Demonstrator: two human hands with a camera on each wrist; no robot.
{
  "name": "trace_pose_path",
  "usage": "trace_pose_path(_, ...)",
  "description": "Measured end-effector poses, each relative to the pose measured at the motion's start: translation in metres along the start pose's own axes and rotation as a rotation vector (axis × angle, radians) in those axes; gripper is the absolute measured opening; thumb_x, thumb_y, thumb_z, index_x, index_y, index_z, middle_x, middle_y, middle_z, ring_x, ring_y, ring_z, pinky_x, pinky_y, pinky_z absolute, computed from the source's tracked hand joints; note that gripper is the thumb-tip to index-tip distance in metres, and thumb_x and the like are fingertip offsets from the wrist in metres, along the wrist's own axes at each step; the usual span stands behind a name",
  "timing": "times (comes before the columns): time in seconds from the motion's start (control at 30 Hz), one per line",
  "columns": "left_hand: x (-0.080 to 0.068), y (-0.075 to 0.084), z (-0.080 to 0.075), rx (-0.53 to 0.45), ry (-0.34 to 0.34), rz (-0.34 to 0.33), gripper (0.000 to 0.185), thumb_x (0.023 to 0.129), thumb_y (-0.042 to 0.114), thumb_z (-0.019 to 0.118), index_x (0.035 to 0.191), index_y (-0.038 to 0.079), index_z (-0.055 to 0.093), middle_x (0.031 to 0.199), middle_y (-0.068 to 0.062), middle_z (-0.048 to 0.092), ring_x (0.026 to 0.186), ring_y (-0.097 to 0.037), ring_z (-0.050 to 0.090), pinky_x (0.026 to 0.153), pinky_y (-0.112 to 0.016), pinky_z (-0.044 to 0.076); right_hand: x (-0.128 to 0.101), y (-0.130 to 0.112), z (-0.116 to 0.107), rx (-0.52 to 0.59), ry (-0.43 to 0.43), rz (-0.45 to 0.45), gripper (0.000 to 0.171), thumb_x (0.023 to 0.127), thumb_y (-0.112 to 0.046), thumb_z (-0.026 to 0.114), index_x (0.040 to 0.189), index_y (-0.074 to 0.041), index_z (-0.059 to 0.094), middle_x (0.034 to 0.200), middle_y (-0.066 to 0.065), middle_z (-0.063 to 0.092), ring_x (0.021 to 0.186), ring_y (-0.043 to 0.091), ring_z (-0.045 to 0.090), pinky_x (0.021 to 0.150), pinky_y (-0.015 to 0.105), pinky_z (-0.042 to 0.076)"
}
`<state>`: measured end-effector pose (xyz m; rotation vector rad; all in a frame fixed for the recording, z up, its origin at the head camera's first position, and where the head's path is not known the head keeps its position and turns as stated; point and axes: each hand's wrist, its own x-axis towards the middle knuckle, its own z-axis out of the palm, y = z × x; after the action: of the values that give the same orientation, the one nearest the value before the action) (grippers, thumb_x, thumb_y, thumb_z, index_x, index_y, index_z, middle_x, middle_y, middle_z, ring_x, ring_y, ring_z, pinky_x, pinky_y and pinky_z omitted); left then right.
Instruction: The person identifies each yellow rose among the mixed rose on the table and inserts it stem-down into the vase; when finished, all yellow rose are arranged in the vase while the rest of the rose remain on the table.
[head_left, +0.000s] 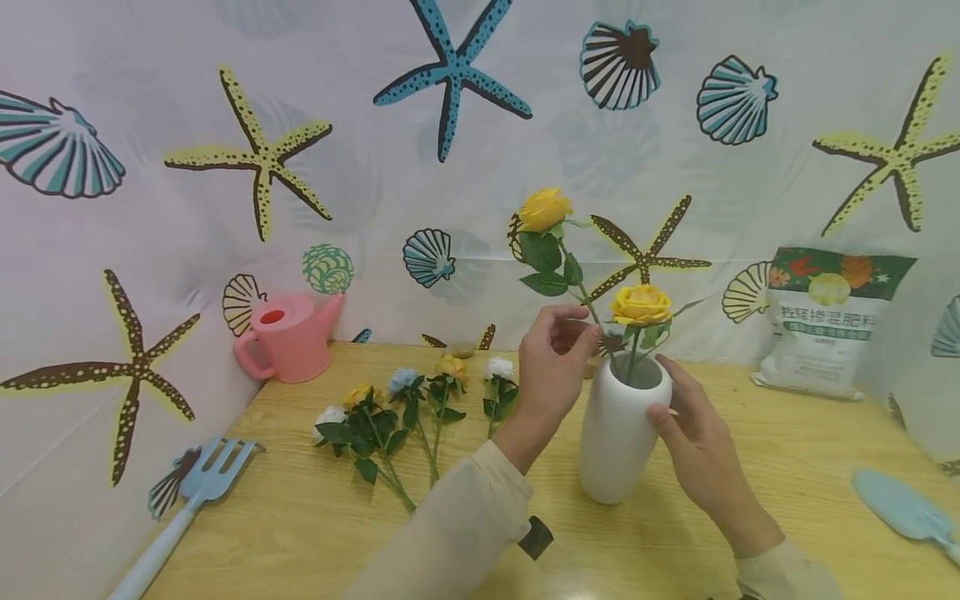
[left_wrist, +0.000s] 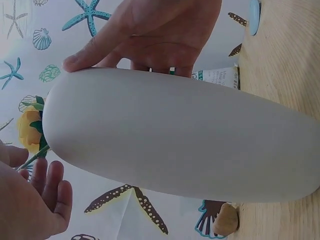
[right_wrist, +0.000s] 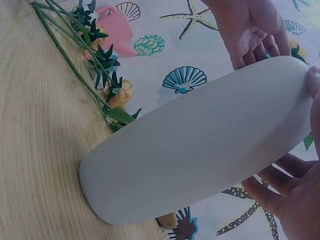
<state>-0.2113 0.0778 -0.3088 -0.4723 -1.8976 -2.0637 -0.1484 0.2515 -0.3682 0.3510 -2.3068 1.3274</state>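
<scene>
The vase [head_left: 617,433] is plain white and holds two yellow roses [head_left: 640,305] with green leaves. Behind it, the pale backdrop [head_left: 360,167] is printed with blue, yellow and brown starfish and striped teal shells. The watering can [head_left: 285,335] is pink, the table [head_left: 300,517] light wood-grain, and the fork [head_left: 197,492] pale blue.

White fertilizer bag [head_left: 825,321] at the table's far right corner, green band printed with Chinese characters 控释掺混肥料, smaller print unreadable
</scene>
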Motion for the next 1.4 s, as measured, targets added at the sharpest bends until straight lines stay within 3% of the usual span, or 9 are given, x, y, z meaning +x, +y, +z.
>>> trace_pose_path(0.13,0.006,0.000,0.002,-0.054,0.025,-0.041,0.023,0.094,0.010,0.071,0.114,0.000,0.063,0.101,-0.016,0.071,0.084,-0.020,0.070,0.078,-0.027,0.059,0.000,0.001,0.000,-0.008,0.002,0.002,0.057,0.104,-0.009,0.054,0.157,-0.019,0.036,0.154,0.015,0.046,0.121,-0.021,0.042,0.092,0.002,0.041)
trace_pose_path(0.37,0.017,0.001,0.008,-0.282,0.109,-0.210,0.026,0.090,0.007,0.075,0.110,0.000,0.061,0.094,-0.005,0.068,0.075,-0.012,0.068,0.081,-0.032,0.061,0.000,0.001,0.001,-0.003,0.003,0.005,0.057,0.103,-0.008,0.055,0.157,-0.018,0.037,0.154,0.016,0.046,0.122,-0.019,0.044,0.092,0.002,0.041)
trace_pose_path(0.5,0.014,-0.002,0.008,-0.281,0.071,-0.249,0.021,0.088,0.005,0.077,0.100,0.007,0.061,0.092,-0.005,0.071,0.078,-0.011,0.068,0.079,-0.029,0.060,0.001,0.001,0.001,-0.011,-0.007,0.014,0.057,0.104,-0.010,0.055,0.157,-0.018,0.036,0.156,0.015,0.045,0.134,0.016,0.054,0.093,0.001,0.040)
trace_pose_path(0.63,0.004,-0.006,0.005,-0.168,0.024,-0.209,0.018,0.086,0.007,0.079,0.095,0.008,0.064,0.091,-0.004,0.071,0.080,-0.008,0.065,0.076,-0.025,0.057,0.001,0.001,0.000,-0.012,-0.019,0.017,0.058,0.104,-0.011,0.055,0.158,-0.018,0.034,0.157,0.016,0.043,0.134,0.045,0.050,0.092,0.000,0.039)
trace_pose_path(0.87,0.003,-0.003,0.005,-0.067,0.094,-0.099,0.021,0.085,0.018,0.082,0.097,0.007,0.068,0.091,-0.003,0.068,0.081,-0.008,0.060,0.071,-0.023,0.051,0.001,0.000,0.000,-0.023,-0.008,0.006,0.057,0.104,-0.009,0.054,0.157,-0.017,0.035,0.156,0.015,0.045,0.132,0.042,0.050,0.092,0.001,0.041)
trace_pose_path(1.1,0.010,0.003,0.013,-0.098,0.124,-0.210,0.026,0.082,0.025,0.086,0.097,0.013,0.068,0.092,0.001,0.068,0.083,-0.009,0.064,0.072,-0.025,0.054,0.001,0.000,-0.001,-0.023,-0.019,0.029,0.058,0.105,-0.012,0.054,0.158,-0.019,0.033,0.157,0.016,0.043,0.134,0.042,0.050,0.092,0.000,0.039)
trace_pose_path(1.23,0.011,0.001,0.017,-0.099,0.114,-0.218,0.019,0.085,0.023,0.083,0.098,0.013,0.073,0.094,0.001,0.070,0.083,-0.009,0.064,0.074,-0.026,0.056,0.000,0.000,0.000,0.002,-0.014,0.023,0.057,0.104,-0.010,0.054,0.157,-0.018,0.035,0.156,0.016,0.044,0.131,0.006,0.053,0.092,0.001,0.041)
trace_pose_path(1.33,0.009,0.001,0.018,-0.074,0.081,-0.200,0.013,0.086,0.022,0.081,0.095,0.013,0.076,0.090,0.002,0.072,0.082,-0.008,0.063,0.075,-0.026,0.055,0.001,0.000,0.000,0.010,-0.021,0.031,0.057,0.105,-0.011,0.054,0.158,-0.017,0.034,0.157,0.016,0.042,0.133,0.008,0.052,0.092,0.001,0.040)
trace_pose_path(1.4,0.006,0.001,0.017,-0.037,0.041,-0.184,0.010,0.087,0.019,0.080,0.093,0.012,0.077,0.087,0.002,0.072,0.079,-0.008,0.062,0.073,-0.025,0.053,0.001,-0.001,0.000,0.012,-0.030,0.039,0.058,0.105,-0.012,0.053,0.159,-0.017,0.032,0.158,0.017,0.040,0.137,0.027,0.052,0.092,0.000,0.040)
